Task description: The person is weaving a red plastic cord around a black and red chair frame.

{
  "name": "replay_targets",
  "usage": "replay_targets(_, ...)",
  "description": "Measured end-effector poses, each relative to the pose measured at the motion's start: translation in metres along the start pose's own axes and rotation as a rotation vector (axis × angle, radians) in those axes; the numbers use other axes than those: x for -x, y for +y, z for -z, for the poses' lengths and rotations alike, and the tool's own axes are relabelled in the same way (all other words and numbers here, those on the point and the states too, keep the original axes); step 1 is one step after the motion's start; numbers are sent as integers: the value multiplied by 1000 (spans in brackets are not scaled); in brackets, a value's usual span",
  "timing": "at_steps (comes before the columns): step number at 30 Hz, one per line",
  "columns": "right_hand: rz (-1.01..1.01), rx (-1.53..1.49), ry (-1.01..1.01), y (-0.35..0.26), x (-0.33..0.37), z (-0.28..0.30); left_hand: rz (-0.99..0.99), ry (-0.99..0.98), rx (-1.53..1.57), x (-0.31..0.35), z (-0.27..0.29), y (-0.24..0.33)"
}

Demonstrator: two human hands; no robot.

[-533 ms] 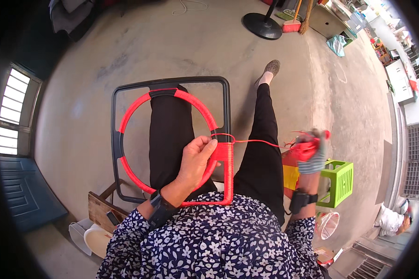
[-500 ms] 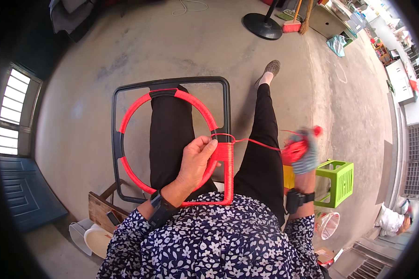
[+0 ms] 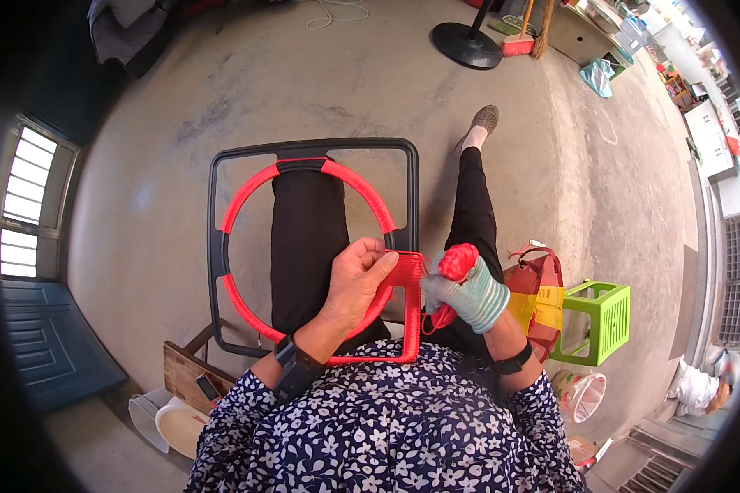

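Observation:
A black square frame [image 3: 413,185] with a round ring inside it rests across my lap. Red cord [image 3: 410,324] is wound tightly over much of the ring and along the frame's near right corner. My bare left hand [image 3: 358,283] pinches the red-wrapped joint between ring and frame, thumb on top. Just right of that side, my right hand [image 3: 473,297], in a pale green-grey glove, is closed around a bundle of red cord [image 3: 457,261]. Loose loops of cord hang below its fingers, close to the frame's right bar.
A red and yellow bag [image 3: 543,300] and a green plastic stool [image 3: 607,324] stand to my right, with a patterned bin [image 3: 580,394] nearer. At left are a wooden stool [image 3: 191,376] and a pale round lid-like thing [image 3: 179,429]. A black round stand base [image 3: 466,46] sits far ahead.
My right hand has swung in leftward with the cord bundle, from out at the right to beside the frame. The stretched cord has gone slack. The frame appears slightly farther right.

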State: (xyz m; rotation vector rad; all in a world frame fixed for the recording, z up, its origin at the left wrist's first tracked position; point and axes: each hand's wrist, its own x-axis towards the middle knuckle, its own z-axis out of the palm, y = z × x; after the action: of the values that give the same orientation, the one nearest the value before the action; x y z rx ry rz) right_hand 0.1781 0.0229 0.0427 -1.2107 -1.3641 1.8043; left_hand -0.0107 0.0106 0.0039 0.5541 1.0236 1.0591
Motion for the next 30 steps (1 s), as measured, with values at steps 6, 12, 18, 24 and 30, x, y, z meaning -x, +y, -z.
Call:
replay_targets(6,29,-449,341,33,5,74,70,18,115,-2,8,-2)
replay_targets(12,339,-884,1080,119,104,259,160,-123,163,-2,9,16)
replay_targets(18,240,-495,1326,100,119,250,191,-100,92,-4,12,17)
replay_targets(24,-204,616,41,19,27,86,85,0,66,-7,10,-5)
replay_targets(30,-42,521,-213,38,-43,14,-12,-61,-243,-12,11,-14)
